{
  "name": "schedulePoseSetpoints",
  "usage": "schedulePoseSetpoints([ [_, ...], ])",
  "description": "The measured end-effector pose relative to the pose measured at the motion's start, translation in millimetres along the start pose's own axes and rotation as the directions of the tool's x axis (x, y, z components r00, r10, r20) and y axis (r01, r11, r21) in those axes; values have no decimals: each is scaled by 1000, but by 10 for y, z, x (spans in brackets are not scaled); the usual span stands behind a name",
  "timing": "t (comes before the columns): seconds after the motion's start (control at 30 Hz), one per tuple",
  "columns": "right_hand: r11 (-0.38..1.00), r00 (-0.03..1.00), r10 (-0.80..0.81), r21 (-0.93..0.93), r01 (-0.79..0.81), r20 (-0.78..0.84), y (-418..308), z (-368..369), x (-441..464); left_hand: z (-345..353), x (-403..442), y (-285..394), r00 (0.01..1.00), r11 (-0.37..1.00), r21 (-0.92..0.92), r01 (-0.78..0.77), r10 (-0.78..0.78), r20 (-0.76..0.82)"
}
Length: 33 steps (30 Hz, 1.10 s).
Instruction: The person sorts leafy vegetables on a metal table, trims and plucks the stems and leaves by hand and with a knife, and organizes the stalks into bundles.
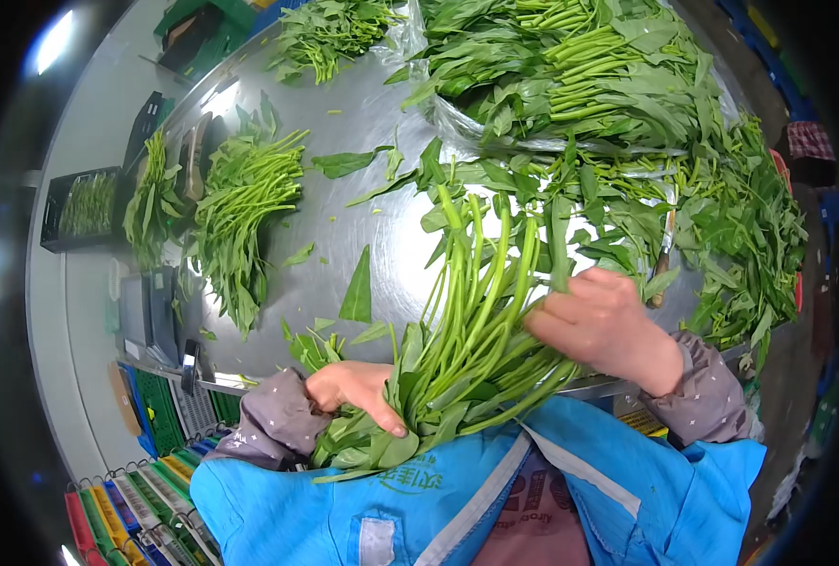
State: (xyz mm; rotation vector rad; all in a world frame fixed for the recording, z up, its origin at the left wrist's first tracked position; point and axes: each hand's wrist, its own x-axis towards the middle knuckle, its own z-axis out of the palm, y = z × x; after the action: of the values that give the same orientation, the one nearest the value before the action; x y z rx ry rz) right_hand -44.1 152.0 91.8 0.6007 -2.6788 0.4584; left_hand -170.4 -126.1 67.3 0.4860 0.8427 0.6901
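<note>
My left hand (358,391) is wrapped round the leafy end of a bunch of long-stemmed greens (476,302), held against the blue apron (344,519). The stems fan upward, away from my body. At the right side of the bunch, my right hand (594,319) is closed with the fingers curled in, pinching a leafy stem whose leaf stands up above the knuckles. Several loose leaves (358,292) lie on the metal table (330,245) beyond the bunch.
A large heap of greens (617,75) rests on clear plastic at the back right, spreading down the right side. Bundles (249,198) lie at the left, another (330,38) at the back. A black crate (82,208) stands left; coloured crates (136,509) are lower left.
</note>
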Motion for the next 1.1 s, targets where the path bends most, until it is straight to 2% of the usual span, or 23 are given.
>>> schedulePoseSetpoints([
  [0.1, 949, 959, 206, -197, -244, -197, 479, -101, -229, -1, -3, 79, 989, 992, 49, 114, -118, 93],
  [0.17, 748, 805, 587, -320, -581, -88, 992, -195, -592, -44, -22, -107, 994, 995, 90, 32, -42, 105],
  [0.23, 662, 774, 630, -478, -577, -62, 1193, -236, -901, -38, -29, -131, 999, 1000, 16, -23, 22, 40],
  [0.27, 669, 781, 622, -479, -569, -60, 1127, -297, -783, -45, -29, -78, 998, 999, 3, 44, -45, 48],
  [0.37, 847, 846, 506, -89, -524, -170, 769, -424, -253, -44, 33, 79, 991, 995, 19, 102, -104, 88],
  [0.43, 928, 901, 362, 185, -323, -238, 548, -429, 95, -48, 68, 176, 990, 994, 61, 86, -92, 109],
  [0.5, 960, 927, 163, 273, -70, -337, 314, -406, 455, -46, 96, 265, 978, 989, 146, 23, -53, 203],
  [0.53, 930, 944, 125, 368, -5, -305, 252, -341, 603, -40, 106, 299, 969, 990, 142, -18, -18, 246],
  [0.57, 844, 977, 151, 535, -49, -148, 186, -272, 697, -16, 100, 372, 968, 989, 147, -14, -24, 249],
  [0.63, 779, 993, -11, 622, 85, -122, 267, 265, 750, 30, 48, 525, 949, 970, 224, 95, -156, 274],
  [0.67, 671, 966, -36, 723, -167, 257, 259, 352, 704, 0, 18, 468, 942, 966, 252, 55, -134, 307],
  [0.7, 516, 761, -81, 680, -521, 644, 208, 385, 643, 3, -38, 483, 943, 966, 255, 52, -132, 306],
  [0.73, 380, 618, -261, 668, -640, 741, 149, 545, 545, 28, -112, 528, 948, 976, 171, 131, -173, 265],
  [0.77, 245, 687, -534, 868, -432, 492, 71, 1116, 226, 32, -170, 533, 951, 976, 83, 202, -215, 223],
  [0.8, 353, 601, -511, 787, -506, 615, -41, 878, 179, -32, -224, 471, 945, 960, 169, 221, -254, 207],
  [0.83, 157, 595, -507, 746, -647, 623, -103, 730, 65, -78, -242, 484, 948, 965, 152, 212, -241, 207],
  [0.87, -49, 582, -509, 654, -755, 634, -146, 605, -39, -162, -272, 533, 940, 945, 265, 190, -253, 227],
  [0.9, -36, 567, -526, 649, -760, 634, -188, 506, -119, -242, -280, 555, 936, 909, 385, 162, -265, 230],
  [0.97, 49, 754, -369, 822, -568, 543, -252, 322, -171, -320, -247, 853, 941, 920, 319, 228, -292, 169],
  [1.0, 59, 721, -325, 774, -630, 612, -274, 305, -152, -352, -179, 1029, 949, 889, 413, 196, -278, 147],
  [1.03, 80, 706, -344, 768, -635, 620, -289, 385, -201, -414, -98, 1204, 967, 788, 606, 109, -226, 120],
  [1.07, 96, 749, -177, 769, -633, 639, -299, 570, -304, -507, -32, 1318, 973, 749, 649, 135, -223, 55],
  [1.1, 112, 774, -5, 770, -629, 633, -311, 733, -387, -471, -22, 1537, 963, 421, 866, 269, -116, -243],
])
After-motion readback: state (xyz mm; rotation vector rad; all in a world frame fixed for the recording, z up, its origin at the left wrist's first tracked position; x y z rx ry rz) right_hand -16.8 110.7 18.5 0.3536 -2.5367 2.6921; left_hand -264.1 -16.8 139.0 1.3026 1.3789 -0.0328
